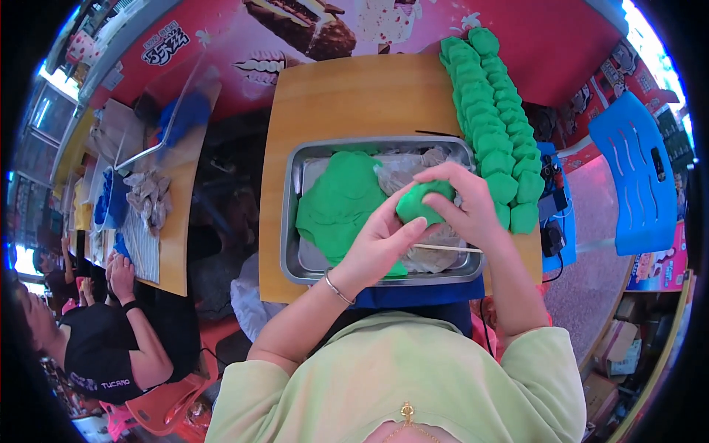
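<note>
Both hands grasp one dough lump (422, 202), bright green, smooth, rounded; left hand (380, 247) beneath, right hand (465, 207) above; over the tray (289, 221).

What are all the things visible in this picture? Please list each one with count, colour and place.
dough lump: one, green, held between both hands
dough mass: one, green, left part of tray
metal tray: one, silver, on the table
plastic wrap: clear, crumpled, right part of tray
dough pieces: many, green, two rows right of tray
wooden table: one, light brown, under tray
chair: one, blue, far right
left hand: under the lump
right hand: over the lump
</note>
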{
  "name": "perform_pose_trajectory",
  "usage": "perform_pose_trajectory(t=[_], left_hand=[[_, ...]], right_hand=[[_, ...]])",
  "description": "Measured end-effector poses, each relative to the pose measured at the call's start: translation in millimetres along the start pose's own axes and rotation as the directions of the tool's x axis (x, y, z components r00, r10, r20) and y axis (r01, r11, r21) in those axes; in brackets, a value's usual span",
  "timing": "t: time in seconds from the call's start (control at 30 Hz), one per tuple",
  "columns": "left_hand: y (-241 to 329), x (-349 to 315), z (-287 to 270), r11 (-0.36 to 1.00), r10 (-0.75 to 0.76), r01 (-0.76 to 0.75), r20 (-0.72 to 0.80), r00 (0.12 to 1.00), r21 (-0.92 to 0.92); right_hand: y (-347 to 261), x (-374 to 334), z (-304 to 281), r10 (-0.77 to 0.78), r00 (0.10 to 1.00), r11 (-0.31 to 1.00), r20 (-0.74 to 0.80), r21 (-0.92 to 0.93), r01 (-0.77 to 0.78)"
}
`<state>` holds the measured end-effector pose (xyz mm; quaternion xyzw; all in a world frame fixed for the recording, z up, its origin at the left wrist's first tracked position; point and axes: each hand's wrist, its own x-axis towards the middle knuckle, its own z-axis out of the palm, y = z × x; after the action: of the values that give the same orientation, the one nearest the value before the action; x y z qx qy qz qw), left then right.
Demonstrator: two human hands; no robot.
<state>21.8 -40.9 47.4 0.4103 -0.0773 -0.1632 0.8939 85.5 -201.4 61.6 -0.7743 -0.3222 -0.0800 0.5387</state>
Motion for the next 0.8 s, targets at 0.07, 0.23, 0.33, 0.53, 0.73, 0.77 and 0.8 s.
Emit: perform_pose_trajectory(t=[0.07,0.23,0.33,0.53,0.73,0.77,0.8], left_hand=[[1.1,5.8,-6.2,0.998,0.007,-0.007,0.004,1.000,0.064],[10.8,13.7,-6.3,0.941,0.007,-0.020,0.039,0.999,0.338],[15.7,23.8,-6.6,0.914,-0.006,-0.018,0.056,0.998,0.406],[16.1,39.7,-8.4,0.858,-0.017,-0.022,0.071,0.997,0.513],[13.3,50.8,-1.4,0.873,-0.004,-0.036,0.081,0.997,0.487],[13.2,52.2,-1.2,0.872,-0.003,-0.036,0.078,0.997,0.488],[13.1,53.6,-0.6,0.867,0.004,-0.049,0.091,0.996,0.495]], right_hand=[[1.1,3.2,-11.0,-0.096,0.989,0.993,0.111,-0.055,0.102],[-8.8,11.4,-30.5,-0.069,0.976,0.995,0.206,-0.051,0.081],[-10.6,16.2,-46.1,-0.095,0.959,0.970,0.268,-0.191,0.150],[-2.7,17.4,-55.6,-0.113,0.945,0.978,0.306,-0.135,0.161],[14.1,15.4,-57.5,-0.087,0.950,0.993,0.299,-0.049,0.107],[16.4,14.9,-56.0,-0.140,0.951,0.987,0.276,-0.035,0.155],[17.8,13.5,-54.7,-0.139,0.951,0.987,0.276,-0.035,0.154]])
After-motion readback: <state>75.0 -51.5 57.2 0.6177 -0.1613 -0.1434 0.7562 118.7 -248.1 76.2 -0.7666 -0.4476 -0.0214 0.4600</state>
